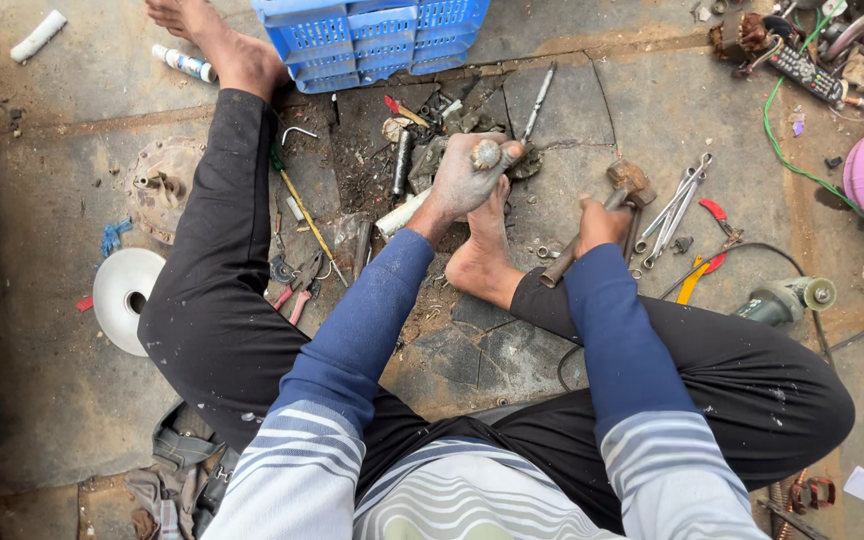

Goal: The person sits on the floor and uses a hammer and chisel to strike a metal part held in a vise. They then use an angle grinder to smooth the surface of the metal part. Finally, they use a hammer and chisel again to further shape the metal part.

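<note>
In the head view, we sit on the stone floor (552, 110) with our legs folded. Our left hand (467, 180) closes its fingers around a small metal part with a round knurled end (487, 154); its long axis we cannot tell. Our right hand (600, 222) grips a hammer (592, 225) by the handle. The long axis goes diagonally, with the rusty head far and right, near the wrenches (677, 205), and the handle end near our foot (482, 255).
</note>
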